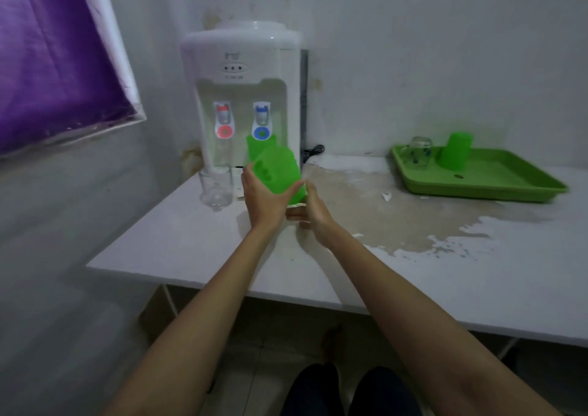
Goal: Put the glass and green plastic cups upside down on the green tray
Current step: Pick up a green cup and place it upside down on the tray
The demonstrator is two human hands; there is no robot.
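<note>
My left hand grips a translucent green plastic cup, tilted in the air in front of the water dispenser. My right hand is just below and right of it, fingers curled around what looks like a small clear glass, blurred and partly hidden. A second green cup stands under the blue tap behind the held one. A tall clear glass stands on the table to the left. On the green tray at the far right, a glass and a green cup stand upside down.
The white table has a worn, stained patch in its middle and right part. A black cable lies behind the dispenser by the wall. A purple curtain hangs at the left. My legs show below the table's front edge.
</note>
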